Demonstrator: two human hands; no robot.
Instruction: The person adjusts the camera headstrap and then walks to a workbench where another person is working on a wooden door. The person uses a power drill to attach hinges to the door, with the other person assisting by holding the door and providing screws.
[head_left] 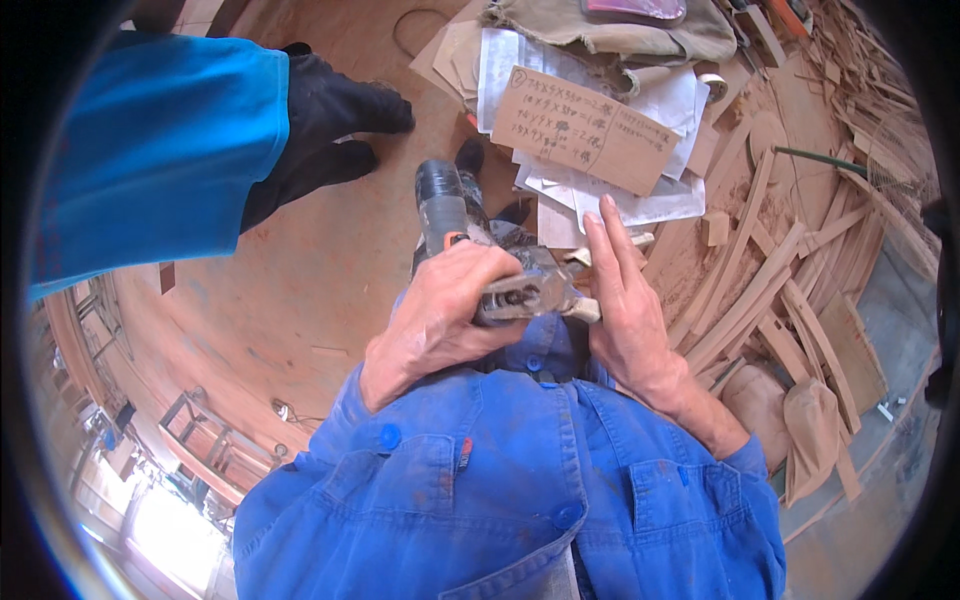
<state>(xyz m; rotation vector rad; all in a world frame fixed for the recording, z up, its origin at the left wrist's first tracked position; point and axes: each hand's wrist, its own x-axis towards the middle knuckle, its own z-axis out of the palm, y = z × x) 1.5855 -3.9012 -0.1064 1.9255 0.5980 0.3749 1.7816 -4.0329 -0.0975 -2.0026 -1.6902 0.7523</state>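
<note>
Close against the chest of a person in a blue work jacket (520, 480), the left hand (440, 315) is curled tight round the body of a power tool (480, 255), fingers wrapped over its grey metal front; the tool's black ribbed handle with an orange patch juts away from the body, over the reddish, dust-coated bench (300, 270). Just beside it the right hand (625, 300) lies open and flat, fingers straight and together, pressing a small pale piece of wood (610, 245) whose end shows past the fingertips; the hand grips nothing. Whether the tool's nose touches that wood cannot be told.

Toward the far edge of the bench lies a brown rectangle of cardboard (585, 130) covered in handwritten notes, resting tilted on loose white paper sheets (640, 195). Beyond it sits a crumpled khaki cloth bag (620, 35). Along the right edge, long curved wooden strips (770, 260) are piled loosely, thin and pale brown. At the left far corner another person's blue sleeve (160, 140) and black glove (335, 115) reach over the bench
</note>
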